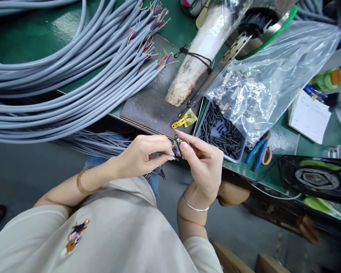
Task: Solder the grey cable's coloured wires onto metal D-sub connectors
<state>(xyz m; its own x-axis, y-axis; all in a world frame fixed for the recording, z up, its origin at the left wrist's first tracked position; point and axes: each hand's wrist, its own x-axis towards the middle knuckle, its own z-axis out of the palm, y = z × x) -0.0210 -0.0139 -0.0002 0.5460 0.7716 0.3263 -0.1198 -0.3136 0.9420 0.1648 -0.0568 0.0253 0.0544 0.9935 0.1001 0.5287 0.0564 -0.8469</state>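
Observation:
Just off the bench's front edge, my right hand [203, 159] pinches a small metal cable connector [178, 146] between thumb and fingers. Thin coloured wires [174, 148] run from its near side. My left hand [147, 153] is closed at those wires, its thumb and forefinger pressed together at the wire ends. Part of the wire bundle is hidden behind the fingers. Below the hands hang a few dark wire ends with small black tips [161, 174].
Grey cables [102, 87] with stripped coloured ends cover the left bench. A yellow cutter [184, 119] lies on a dark mat [159, 110]. To the right are a bin of black sleeves [200, 129], blue-handled pliers [257, 151], a plastic bag [287, 64] and a fan-like device [315, 178].

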